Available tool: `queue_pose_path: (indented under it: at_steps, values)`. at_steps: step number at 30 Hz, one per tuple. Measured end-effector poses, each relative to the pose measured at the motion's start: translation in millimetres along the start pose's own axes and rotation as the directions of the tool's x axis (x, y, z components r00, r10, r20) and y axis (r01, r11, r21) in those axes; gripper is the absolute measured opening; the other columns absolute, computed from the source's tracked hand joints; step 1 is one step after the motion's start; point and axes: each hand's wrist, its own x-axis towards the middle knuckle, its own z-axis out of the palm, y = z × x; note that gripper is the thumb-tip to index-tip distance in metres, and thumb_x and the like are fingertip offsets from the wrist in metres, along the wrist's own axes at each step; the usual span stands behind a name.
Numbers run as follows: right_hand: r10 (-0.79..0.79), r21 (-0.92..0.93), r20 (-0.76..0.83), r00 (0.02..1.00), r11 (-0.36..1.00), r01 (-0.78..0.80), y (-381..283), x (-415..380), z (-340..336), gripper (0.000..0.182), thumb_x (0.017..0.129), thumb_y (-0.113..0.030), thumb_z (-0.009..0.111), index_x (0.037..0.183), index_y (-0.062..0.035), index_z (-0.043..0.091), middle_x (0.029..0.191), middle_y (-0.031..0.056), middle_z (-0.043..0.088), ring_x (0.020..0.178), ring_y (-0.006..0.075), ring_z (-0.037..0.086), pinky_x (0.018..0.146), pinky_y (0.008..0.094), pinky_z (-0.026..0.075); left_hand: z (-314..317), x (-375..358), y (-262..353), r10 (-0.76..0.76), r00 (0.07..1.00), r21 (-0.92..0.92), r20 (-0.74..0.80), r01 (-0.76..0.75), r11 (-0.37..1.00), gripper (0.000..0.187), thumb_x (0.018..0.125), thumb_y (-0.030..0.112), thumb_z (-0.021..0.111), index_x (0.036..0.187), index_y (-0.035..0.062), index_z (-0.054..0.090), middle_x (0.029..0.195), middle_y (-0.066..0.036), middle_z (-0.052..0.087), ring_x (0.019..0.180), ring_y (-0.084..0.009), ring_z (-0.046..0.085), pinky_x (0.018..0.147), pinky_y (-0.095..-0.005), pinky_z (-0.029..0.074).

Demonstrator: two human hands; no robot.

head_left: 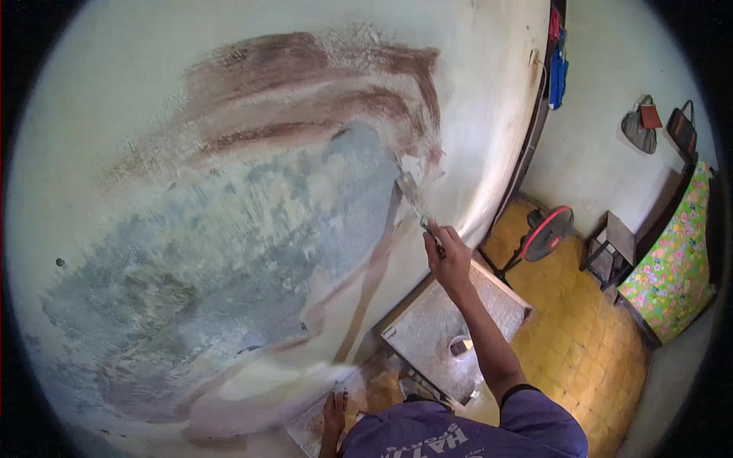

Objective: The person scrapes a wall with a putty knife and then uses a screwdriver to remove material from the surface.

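Note:
My right hand (450, 263) grips a putty knife (414, 197) by its handle. The blade lies at the wall, by the right edge of a large grey-blue patch (252, 221) of bare plaster. Brown smears (259, 65) arch over the top of this patch, and a pale spot shows just above the blade. Low in the view, my left hand (334, 416) is closed near the foot of the wall, its fingers curled around something small that I cannot make out.
Below my right arm stands a low table (420, 320) with a white tub (460, 346) on it. Beyond it are a standing fan (547, 233), a small stool (611, 243) and a flowered green cloth (676, 259). Bags (640, 130) hang on the far wall above the yellow tiled floor (584, 328).

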Motion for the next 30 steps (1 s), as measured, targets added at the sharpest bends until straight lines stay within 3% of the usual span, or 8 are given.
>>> queue_pose_path:
  at_steps: [2,4,8,11,14,23,27,30]
  values:
    - [-0.063,0.018,-0.062,0.996,0.998,0.064,4,14,5,0.026,0.087,-0.011,0.071,0.113,-0.0105,0.066,0.088,0.0086,0.067,0.063,0.0236,0.066,0.05,0.0337,0.051,7,9,10,-0.032,0.999,0.015,-0.016,0.033,0.999,0.031,0.104,0.028,0.048,0.106,0.0004,0.06,0.073,0.0,0.053,0.063,-0.008,0.046,0.056,-0.0263,0.038]
    - [-0.094,0.036,-0.068,0.993,0.995,0.096,-11,36,-8,0.027,0.086,-0.01,0.072,0.113,-0.01,0.066,0.089,0.0088,0.067,0.064,0.0236,0.067,0.051,0.0334,0.052,19,-5,83,-0.12,0.992,-0.046,-0.043,0.118,0.992,0.029,0.104,0.026,0.047,0.104,-0.0002,0.06,0.072,0.0,0.053,0.063,-0.0078,0.045,0.056,-0.026,0.037]
    - [-0.126,0.075,-0.007,0.992,0.989,0.126,-16,52,-22,0.027,0.085,-0.01,0.073,0.111,-0.0083,0.068,0.091,0.01,0.068,0.07,0.0246,0.068,0.056,0.0327,0.053,27,0,72,-0.126,0.992,-0.055,-0.024,0.125,0.991,0.03,0.104,0.027,0.048,0.103,0.0,0.061,0.071,0.001,0.051,0.061,-0.0073,0.043,0.055,-0.0262,0.036]
    - [0.038,0.139,0.065,0.997,0.989,-0.046,6,20,-20,0.021,0.08,-0.001,0.076,0.099,0.0009,0.066,0.092,0.0151,0.069,0.079,0.0271,0.07,0.068,0.034,0.054,34,7,66,-0.105,0.994,-0.03,-0.036,0.104,0.994,0.03,0.103,0.028,0.048,0.104,0.0001,0.06,0.07,0.002,0.049,0.061,-0.0071,0.042,0.055,-0.0265,0.034]
    - [0.053,0.163,0.044,0.998,0.985,-0.059,20,-3,-15,0.027,0.082,-0.006,0.076,0.108,-0.0055,0.069,0.094,0.0128,0.069,0.077,0.0256,0.07,0.065,0.0332,0.054,38,17,65,-0.091,0.995,-0.106,-0.03,0.087,0.991,0.03,0.104,0.028,0.047,0.105,0.0,0.06,0.07,0.001,0.049,0.061,-0.0074,0.042,0.055,-0.0267,0.035]
    - [0.093,0.267,0.035,0.995,0.959,-0.099,11,28,-20,0.022,0.079,0.0,0.077,0.099,0.0013,0.068,0.093,0.0165,0.071,0.081,0.0254,0.071,0.07,0.0315,0.054,52,15,79,-0.099,0.994,-0.103,-0.046,0.093,0.99,0.036,0.104,0.033,0.047,0.103,-0.001,0.059,0.072,0.0,0.051,0.062,-0.0074,0.043,0.056,-0.0266,0.036]
    - [0.216,0.323,0.089,0.972,0.917,-0.233,19,11,-6,0.021,0.081,-0.001,0.075,0.1,0.0005,0.069,0.091,0.0154,0.07,0.08,0.0258,0.07,0.069,0.0317,0.054,51,21,76,-0.028,0.997,-0.054,-0.065,0.025,0.998,0.037,0.104,0.033,0.046,0.102,-0.0007,0.06,0.073,0.0,0.052,0.062,-0.008,0.044,0.056,-0.027,0.037]
    - [0.111,0.273,-0.053,0.992,0.958,-0.093,-6,43,-16,0.02,0.081,-0.003,0.076,0.1,0.0001,0.069,0.089,0.0147,0.07,0.078,0.0261,0.07,0.067,0.0314,0.053,49,22,66,-0.034,0.998,-0.072,-0.059,0.03,0.997,0.036,0.105,0.034,0.045,0.103,0.0008,0.061,0.074,-0.001,0.053,0.062,-0.0085,0.045,0.055,-0.0271,0.037]
